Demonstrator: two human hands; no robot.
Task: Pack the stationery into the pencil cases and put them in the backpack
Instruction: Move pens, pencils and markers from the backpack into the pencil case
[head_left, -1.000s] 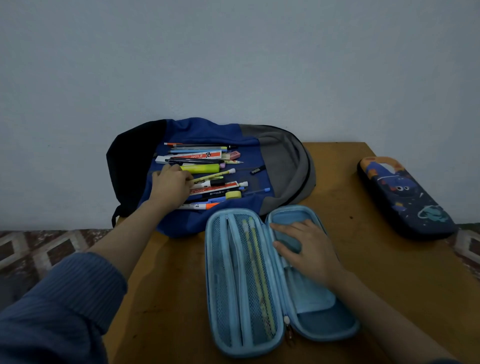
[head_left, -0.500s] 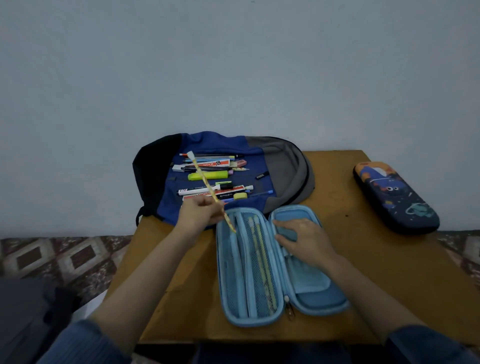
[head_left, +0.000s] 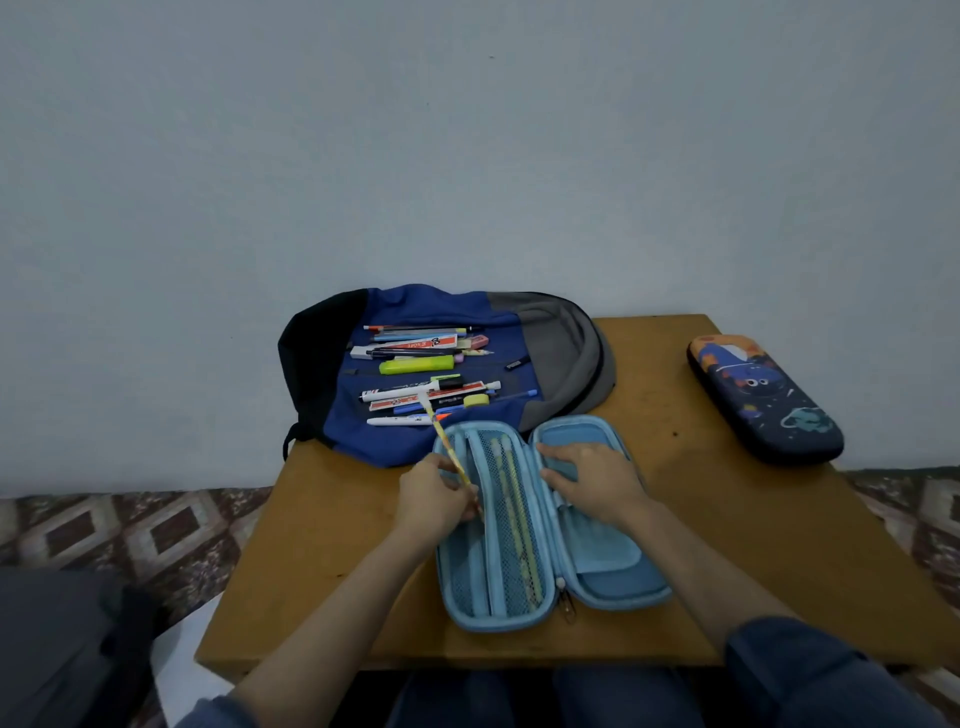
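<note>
Left hand (head_left: 434, 493) pinches thin yellow patterned pencil (head_left: 448, 455) over mesh half of open light-blue zip pencil case (head_left: 613, 597), near table's front edge. Right hand (head_left: 597, 480) flat, fingers straight, pressing case's other half. Blue-grey backpack (head_left: 561, 338) at back edge carries loose pens.

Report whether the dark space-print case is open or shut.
Shut: the dark case lies on the table with halves together, no interior showing.
</note>
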